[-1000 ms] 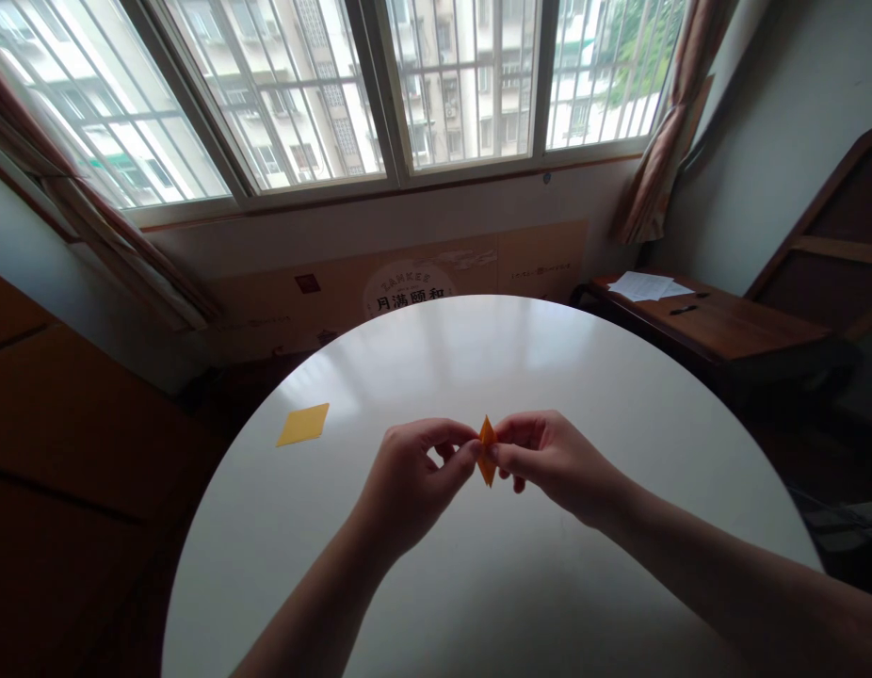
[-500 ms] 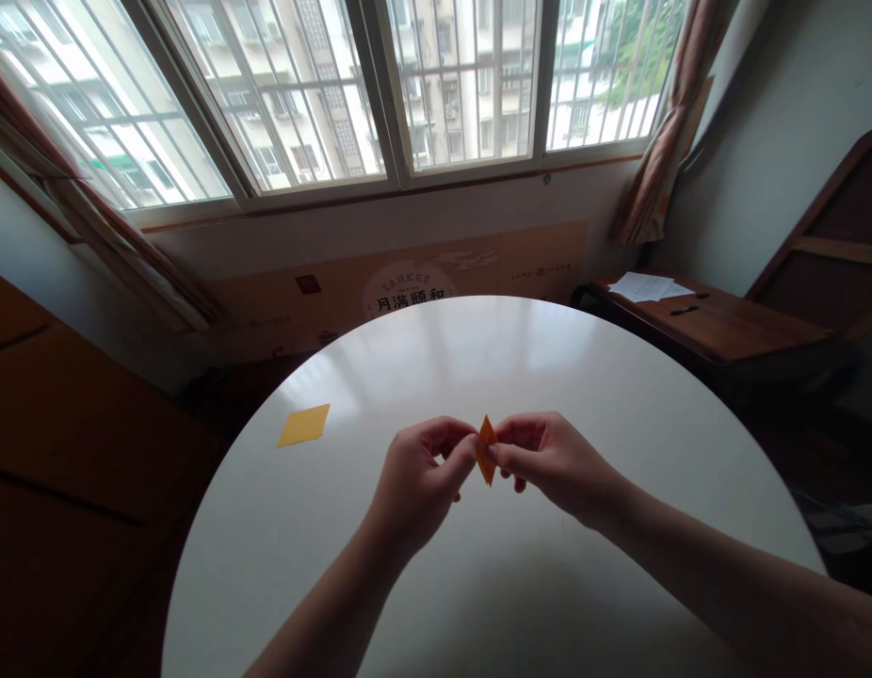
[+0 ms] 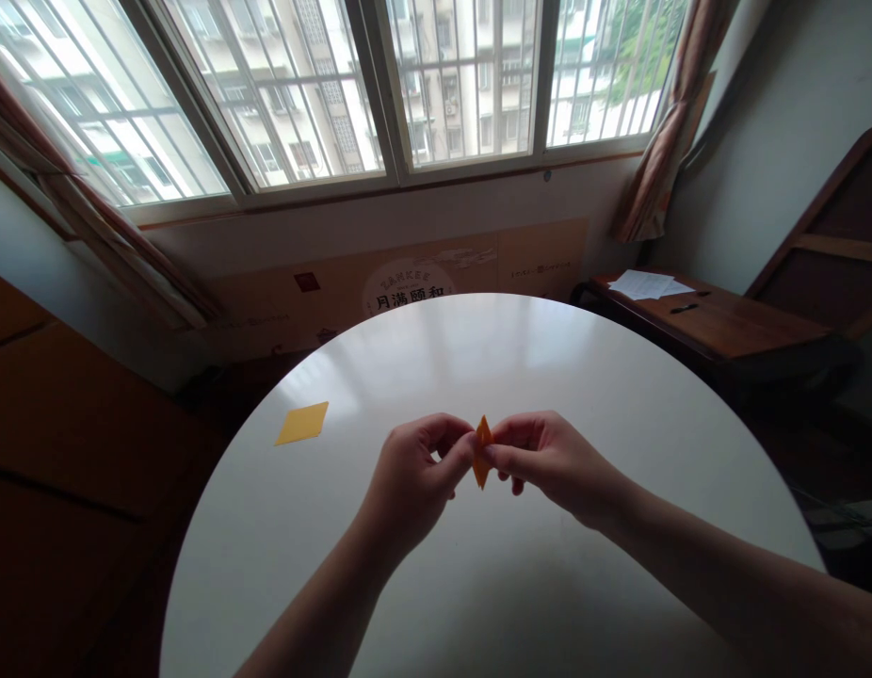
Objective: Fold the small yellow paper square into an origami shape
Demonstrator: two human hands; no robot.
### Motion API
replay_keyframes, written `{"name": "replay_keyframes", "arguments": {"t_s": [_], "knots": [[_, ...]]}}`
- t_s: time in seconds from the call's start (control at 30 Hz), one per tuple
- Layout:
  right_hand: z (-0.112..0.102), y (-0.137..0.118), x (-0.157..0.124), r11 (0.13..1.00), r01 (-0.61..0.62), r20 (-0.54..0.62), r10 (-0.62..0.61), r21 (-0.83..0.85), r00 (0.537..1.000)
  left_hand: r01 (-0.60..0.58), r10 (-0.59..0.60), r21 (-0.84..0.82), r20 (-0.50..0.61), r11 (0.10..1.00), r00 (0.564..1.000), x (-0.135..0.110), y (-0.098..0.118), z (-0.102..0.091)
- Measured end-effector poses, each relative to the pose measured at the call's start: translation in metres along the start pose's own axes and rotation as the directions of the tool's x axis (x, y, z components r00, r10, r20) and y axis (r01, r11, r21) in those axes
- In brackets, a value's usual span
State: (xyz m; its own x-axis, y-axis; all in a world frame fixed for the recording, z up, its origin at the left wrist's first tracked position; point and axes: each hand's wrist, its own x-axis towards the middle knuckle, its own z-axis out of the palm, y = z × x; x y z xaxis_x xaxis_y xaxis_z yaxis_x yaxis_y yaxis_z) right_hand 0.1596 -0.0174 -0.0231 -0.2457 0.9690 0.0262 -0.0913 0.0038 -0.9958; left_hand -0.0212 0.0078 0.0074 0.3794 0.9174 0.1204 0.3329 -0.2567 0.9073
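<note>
A small folded piece of orange paper (image 3: 482,470), diamond-shaped with pointed top and bottom, is held upright above the white table between both hands. My left hand (image 3: 426,468) pinches its left side between thumb and fingers. On the other side, my right hand (image 3: 541,461) grips it with the thumb across its near face. Fingertips cover the paper's middle, so its folds there are partly hidden.
A flat yellow paper (image 3: 302,424) lies on the left of the round white table (image 3: 492,358). To the right, a brown wooden side table (image 3: 753,328) bears white sheets (image 3: 648,284) and a small dark object (image 3: 685,308). Barred windows and curtains stand beyond.
Both hands and the orange paper have shifted very slightly left, and the paper is turned a little between the fingers. The grip stays the same.
</note>
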Motion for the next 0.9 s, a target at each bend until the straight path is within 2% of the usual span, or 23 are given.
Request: {"name": "replay_keyframes", "arguments": {"t_s": [0.43,0.63,0.9], "knots": [[-0.0024,-0.0009,0.0022,1.000,0.007,-0.039,-0.007,-0.006,0.999,-0.019,0.019,0.000,-0.043,1.000,0.999,-0.0004,-0.0023,-0.0002],[-0.0036,0.0003,0.0018,0.998,0.059,-0.073,-0.059,-0.002,0.996,0.013,-0.013,0.013,0.058,1.000,0.998,-0.0009,0.0021,0.0002],[-0.0017,0.0015,0.0019,0.994,0.106,-0.087,-0.107,-0.025,0.990,0.129,-0.122,-0.068,0.102,0.989,0.987,-0.0006,0.0014,0.0000]]}}
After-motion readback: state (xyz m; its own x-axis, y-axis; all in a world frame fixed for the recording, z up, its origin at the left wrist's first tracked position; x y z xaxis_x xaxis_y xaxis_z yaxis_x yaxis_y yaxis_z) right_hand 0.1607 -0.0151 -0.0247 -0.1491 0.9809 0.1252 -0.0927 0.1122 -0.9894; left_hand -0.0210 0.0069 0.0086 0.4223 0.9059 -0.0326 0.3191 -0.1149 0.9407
